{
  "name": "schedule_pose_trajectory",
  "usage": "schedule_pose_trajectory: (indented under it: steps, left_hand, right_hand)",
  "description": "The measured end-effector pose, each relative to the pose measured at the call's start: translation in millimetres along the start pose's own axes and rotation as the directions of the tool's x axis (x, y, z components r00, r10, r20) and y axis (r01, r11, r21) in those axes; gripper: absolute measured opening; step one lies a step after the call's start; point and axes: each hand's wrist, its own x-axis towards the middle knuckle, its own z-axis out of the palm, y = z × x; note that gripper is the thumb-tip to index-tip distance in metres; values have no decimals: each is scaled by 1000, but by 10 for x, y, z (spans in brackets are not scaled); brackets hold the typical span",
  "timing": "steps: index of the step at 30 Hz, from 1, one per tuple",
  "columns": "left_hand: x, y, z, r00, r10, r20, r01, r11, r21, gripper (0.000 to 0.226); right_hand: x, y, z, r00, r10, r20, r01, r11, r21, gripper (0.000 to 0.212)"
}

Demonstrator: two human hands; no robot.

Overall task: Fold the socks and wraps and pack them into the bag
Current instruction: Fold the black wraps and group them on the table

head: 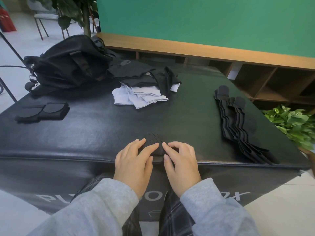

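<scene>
Both hands [153, 160] on black padded box [85, 133], green wall [204, 23] behind.
</scene>
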Motion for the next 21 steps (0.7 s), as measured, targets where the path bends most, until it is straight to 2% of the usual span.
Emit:
schedule_pose_trajectory:
  steps: [6,12,15,21]
  left_hand:
    - [16,22,11,990,-134,35,133,991,33,43]
    - [77,-39,-58,982,-178,-61,181,983,43,33]
    - [101,-68,-107,965,-260,-43,262,964,53,32]
    - [176,-140,-217,950,-313,13,313,950,-15,26]
  right_hand:
    - [-26,-23,-7,995,-65,74,71,994,-81,41]
    - [-23,-45,25,989,-45,144,71,981,-183,43]
    - [-22,-42,20,986,-37,163,69,979,-194,42]
    - [-18,-52,9,986,-30,167,63,978,-200,42]
